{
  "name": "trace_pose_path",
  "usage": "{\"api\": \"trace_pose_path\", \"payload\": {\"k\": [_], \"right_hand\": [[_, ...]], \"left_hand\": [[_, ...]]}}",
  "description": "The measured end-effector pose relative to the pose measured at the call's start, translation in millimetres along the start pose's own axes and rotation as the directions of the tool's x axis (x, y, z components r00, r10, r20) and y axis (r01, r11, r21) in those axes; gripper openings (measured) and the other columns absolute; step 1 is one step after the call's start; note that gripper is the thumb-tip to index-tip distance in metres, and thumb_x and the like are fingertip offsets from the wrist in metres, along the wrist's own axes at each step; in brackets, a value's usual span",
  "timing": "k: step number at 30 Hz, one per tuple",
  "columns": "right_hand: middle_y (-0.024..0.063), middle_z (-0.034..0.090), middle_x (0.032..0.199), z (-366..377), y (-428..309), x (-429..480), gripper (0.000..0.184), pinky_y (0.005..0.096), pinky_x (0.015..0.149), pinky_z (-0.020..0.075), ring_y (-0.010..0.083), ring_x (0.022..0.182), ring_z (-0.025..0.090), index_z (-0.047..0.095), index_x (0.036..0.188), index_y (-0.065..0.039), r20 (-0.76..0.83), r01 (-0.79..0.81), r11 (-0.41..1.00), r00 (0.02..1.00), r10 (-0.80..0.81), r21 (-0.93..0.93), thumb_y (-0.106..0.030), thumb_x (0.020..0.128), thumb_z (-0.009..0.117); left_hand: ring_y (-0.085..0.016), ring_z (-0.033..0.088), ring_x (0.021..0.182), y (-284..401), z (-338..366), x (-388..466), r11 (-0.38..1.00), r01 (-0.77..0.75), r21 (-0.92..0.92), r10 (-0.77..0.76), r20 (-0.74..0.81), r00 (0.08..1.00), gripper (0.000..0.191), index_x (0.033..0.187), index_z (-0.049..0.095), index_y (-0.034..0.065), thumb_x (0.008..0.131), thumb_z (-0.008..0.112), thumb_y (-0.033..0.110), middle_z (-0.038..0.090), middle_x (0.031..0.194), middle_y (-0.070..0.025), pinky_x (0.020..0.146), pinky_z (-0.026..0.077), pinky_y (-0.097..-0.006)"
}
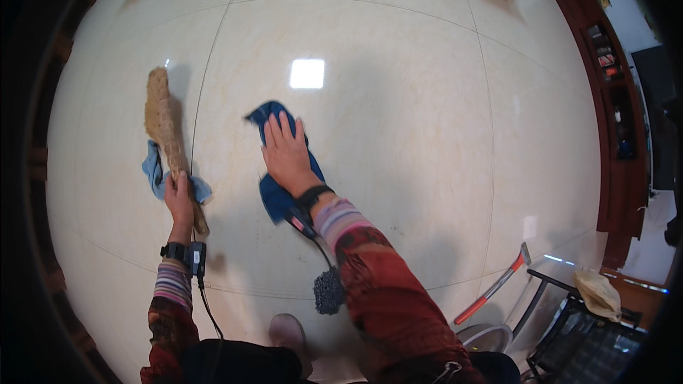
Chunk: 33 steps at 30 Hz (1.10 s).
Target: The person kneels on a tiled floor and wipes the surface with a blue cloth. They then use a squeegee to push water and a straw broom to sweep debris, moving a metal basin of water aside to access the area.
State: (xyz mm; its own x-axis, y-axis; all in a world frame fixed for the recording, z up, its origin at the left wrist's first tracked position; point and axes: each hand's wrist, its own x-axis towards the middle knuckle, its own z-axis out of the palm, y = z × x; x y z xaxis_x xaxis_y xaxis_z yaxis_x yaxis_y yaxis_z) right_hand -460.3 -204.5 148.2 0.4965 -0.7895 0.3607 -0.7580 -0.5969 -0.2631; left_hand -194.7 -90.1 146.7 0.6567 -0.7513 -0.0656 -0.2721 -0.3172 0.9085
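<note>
My left hand (179, 202) grips a tan hand broom (158, 109) by its handle, the bristle end pointing away from me. A light blue cloth (155, 168) shows on both sides of the broom, just beyond my fingers. My right hand (288, 157) lies flat on a dark blue cloth (275, 197) on the tiled floor, its fingers stretched over the upper part. Part of that cloth is hidden under the palm and wrist.
A metal scouring pad (328, 292) rests beside my right forearm. A scraper (496, 288) with red grips lies at lower right, close to a round container (485, 338) and a black-framed chair (581, 341). A dark red cabinet (592, 101) lines the right side.
</note>
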Motion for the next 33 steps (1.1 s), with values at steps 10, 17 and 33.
{"api": "trace_pose_path", "payload": {"k": [10, 17, 33], "right_hand": [[0.0189, 0.044, 0.128, -55.9, 231.2, -18.4, 0.045, 0.0529, 0.099, 0.0296, 0.0343, 0.125, 0.035, 0.044, 0.122, 0.004, -0.111, -0.555, 0.737, 0.821, 0.560, -0.385, -0.018, 0.083, 0.045], [0.0172, 0.033, 0.142, -111.4, 263.8, -135.0, 0.054, 0.0531, 0.103, 0.0253, 0.0355, 0.132, 0.027, 0.038, 0.133, -0.001, -0.303, -0.861, 0.251, 0.407, 0.862, -0.443, -0.035, 0.092, 0.038], [0.0178, 0.041, 0.135, -12.2, 152.7, 33.3, 0.046, 0.0568, 0.101, 0.0224, 0.0346, 0.129, 0.032, 0.048, 0.124, 0.003, -0.209, -0.520, 0.832, 0.850, 0.483, -0.192, -0.020, 0.085, 0.045]], "left_hand": [[-0.007, 0.041, 0.069, 2.1, -0.7, -1.7, 0.997, -0.065, 0.048, 0.066, -0.014, 0.998, 0.027, 0.095, 0.054, 0.0021, 0.092, 0.053, 0.029, 0.048, 0.075, 0.0026, 0.063, 0.037, -0.0214], [-0.006, 0.041, 0.068, -3.3, -0.9, -3.0, 0.999, -0.044, 0.021, 0.044, -0.032, 0.999, 0.024, 0.094, 0.054, 0.0028, 0.092, 0.053, 0.027, 0.048, 0.075, 0.0032, 0.061, 0.036, -0.0212], [-0.010, 0.044, 0.069, -25.0, -14.4, 21.0, 0.970, -0.090, 0.228, 0.084, 0.035, 0.996, 0.036, 0.096, 0.054, -0.0003, 0.093, 0.050, 0.035, 0.050, 0.076, -0.0003, 0.063, 0.038, -0.0249]]}}
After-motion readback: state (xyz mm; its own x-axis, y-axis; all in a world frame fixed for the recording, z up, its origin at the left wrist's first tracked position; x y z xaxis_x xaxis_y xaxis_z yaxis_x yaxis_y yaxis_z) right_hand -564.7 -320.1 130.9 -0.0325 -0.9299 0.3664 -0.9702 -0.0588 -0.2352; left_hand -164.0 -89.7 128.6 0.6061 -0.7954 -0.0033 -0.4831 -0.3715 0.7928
